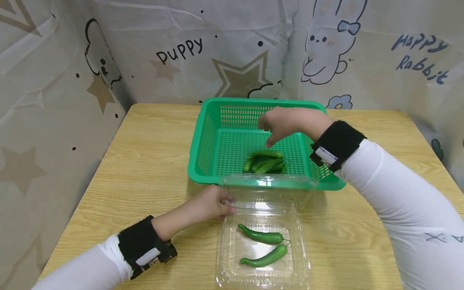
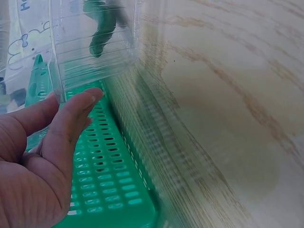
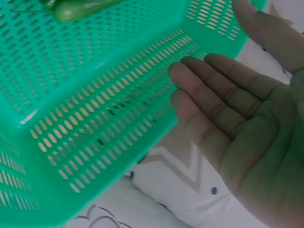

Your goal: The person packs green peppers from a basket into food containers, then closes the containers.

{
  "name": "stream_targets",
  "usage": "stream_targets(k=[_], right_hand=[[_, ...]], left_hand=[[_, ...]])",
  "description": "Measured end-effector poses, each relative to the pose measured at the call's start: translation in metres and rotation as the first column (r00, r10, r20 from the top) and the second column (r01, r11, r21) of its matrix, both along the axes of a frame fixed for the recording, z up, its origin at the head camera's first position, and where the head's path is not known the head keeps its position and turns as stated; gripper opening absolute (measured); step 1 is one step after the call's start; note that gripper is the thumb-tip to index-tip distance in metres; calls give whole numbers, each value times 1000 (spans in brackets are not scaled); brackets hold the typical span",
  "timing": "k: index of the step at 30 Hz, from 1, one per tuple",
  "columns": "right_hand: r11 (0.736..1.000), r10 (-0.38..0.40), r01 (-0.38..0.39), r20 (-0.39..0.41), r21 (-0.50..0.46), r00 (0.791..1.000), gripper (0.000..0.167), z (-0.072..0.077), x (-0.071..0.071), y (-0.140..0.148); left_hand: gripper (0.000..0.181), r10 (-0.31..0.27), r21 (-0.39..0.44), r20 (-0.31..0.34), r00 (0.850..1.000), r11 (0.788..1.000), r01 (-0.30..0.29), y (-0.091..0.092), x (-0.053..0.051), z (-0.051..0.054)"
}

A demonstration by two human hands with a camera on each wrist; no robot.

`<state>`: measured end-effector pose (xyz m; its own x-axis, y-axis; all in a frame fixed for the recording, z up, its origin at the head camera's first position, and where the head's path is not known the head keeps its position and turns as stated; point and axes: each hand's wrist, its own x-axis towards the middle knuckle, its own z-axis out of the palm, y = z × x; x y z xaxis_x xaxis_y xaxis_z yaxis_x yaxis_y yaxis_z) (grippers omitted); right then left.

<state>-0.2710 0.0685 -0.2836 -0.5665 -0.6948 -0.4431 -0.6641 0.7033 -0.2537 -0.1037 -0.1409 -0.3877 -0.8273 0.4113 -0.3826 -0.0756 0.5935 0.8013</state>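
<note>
Pepper pile (image 1: pixel 266 162): mid-frame in the green basket (image 1: pixel 201 137), lying roughly left to right, just down-frame of your nearer right hand (image 1: pixel 284 123).
Right fingers (image 3: pixel 206 97): relaxed, empty.
Left hand (image 1: pixel 214 202): you pinch the clear box (image 1: pixel 226 257).

Some piled peppers (image 1: pixel 267 165) are apparently partly hidden.

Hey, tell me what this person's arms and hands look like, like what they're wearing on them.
Both the left hand and right hand are bare, without gloves. The left sleeve and right sleeve are white; the right one carries dark lettering. Each wrist has a wide black band, left and right, with a white patch.
</note>
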Motion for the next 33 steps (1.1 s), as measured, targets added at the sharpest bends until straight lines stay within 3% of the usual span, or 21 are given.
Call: stream_targets(k=[12,33], right_hand=[[990,-36,25,81,140,996,66,-46,-13,4],[969,21,-49,117,240,993,71,-70,-4,-1]], left_hand=[[31,-13,8,-7,1000,1000,13,-1,1,-3],[33,-1,21,23,1000,1000,0,0,2,-1]])
